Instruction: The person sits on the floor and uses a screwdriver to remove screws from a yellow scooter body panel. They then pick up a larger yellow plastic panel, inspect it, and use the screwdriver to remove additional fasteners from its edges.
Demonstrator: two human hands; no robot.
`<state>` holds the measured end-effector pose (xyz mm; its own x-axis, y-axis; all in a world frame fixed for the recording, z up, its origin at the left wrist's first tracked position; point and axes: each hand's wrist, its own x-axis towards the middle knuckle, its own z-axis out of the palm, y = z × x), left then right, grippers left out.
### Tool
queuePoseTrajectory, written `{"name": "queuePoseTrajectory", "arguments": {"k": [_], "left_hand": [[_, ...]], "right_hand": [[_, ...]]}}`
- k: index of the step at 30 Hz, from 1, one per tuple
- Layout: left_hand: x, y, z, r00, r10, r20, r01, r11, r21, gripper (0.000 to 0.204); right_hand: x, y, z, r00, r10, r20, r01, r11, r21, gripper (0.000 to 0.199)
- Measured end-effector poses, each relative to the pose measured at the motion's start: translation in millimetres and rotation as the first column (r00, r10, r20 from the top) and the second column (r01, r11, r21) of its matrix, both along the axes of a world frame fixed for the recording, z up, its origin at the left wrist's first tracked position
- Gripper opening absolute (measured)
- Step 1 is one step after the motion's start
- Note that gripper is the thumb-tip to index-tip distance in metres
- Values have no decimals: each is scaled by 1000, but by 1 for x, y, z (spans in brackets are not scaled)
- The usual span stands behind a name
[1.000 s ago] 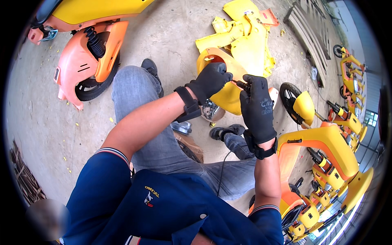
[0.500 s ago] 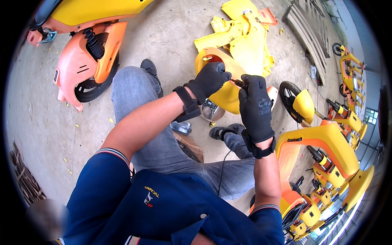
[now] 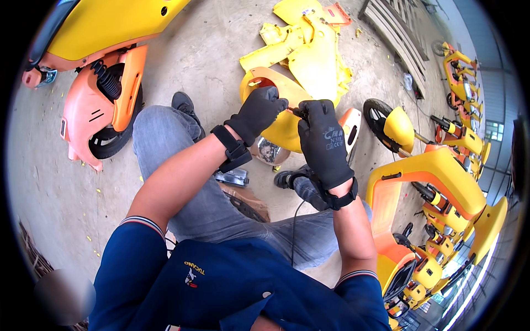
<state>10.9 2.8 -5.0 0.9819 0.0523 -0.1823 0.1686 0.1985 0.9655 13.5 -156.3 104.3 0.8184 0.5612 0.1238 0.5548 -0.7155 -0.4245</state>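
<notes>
My left hand (image 3: 255,113), in a black glove, is closed in a pinch. My right hand (image 3: 327,146), gloved alike, is closed opposite it. Between the fingertips runs a thin dark piece with a reddish part, like a wire and its connector (image 3: 295,112); most of it is hidden by the fingers. Just beyond and below both hands is a yellow and orange scooter body shell (image 3: 281,83), partly covered by them. A round clear lamp (image 3: 269,151) shows under the left wrist, between my feet.
Yellow broken-looking panels (image 3: 314,55) lie piled on the concrete floor ahead. A scooter with a salmon fender (image 3: 83,113) stands at left. At right are a wheel with a yellow fender (image 3: 400,135), a yellow scooter frame (image 3: 441,176) and several more scooters. Planks (image 3: 400,41) lie far right.
The whole view has shifted, so the scene sits further left. Both hands keep their pinch close together over the shell, with the thin piece still between them.
</notes>
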Motion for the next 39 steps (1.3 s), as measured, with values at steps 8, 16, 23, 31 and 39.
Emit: {"name": "queuePoseTrajectory", "arguments": {"k": [8,16,23,31,39], "left_hand": [[-2,1,3,1000,-31,-1,31,999,22,20],[-2,2,-1,998,-54,23,53,998,46,19],[-4,0,-1,998,-53,26,52,998,40,17],[-2,1,-3,999,-51,15,50,998,37,17],[-3,0,-1,999,-28,29,26,998,61,20]], "right_hand": [[-2,1,-3,996,-67,-62,68,998,9,23],[-1,1,-2,999,23,34,-23,1000,-2,26],[-1,0,-5,995,-87,-44,82,990,-113,24],[-2,0,-1,999,42,6,-42,999,-26,27],[-2,0,-8,999,-32,9,32,999,-9,23]]}}
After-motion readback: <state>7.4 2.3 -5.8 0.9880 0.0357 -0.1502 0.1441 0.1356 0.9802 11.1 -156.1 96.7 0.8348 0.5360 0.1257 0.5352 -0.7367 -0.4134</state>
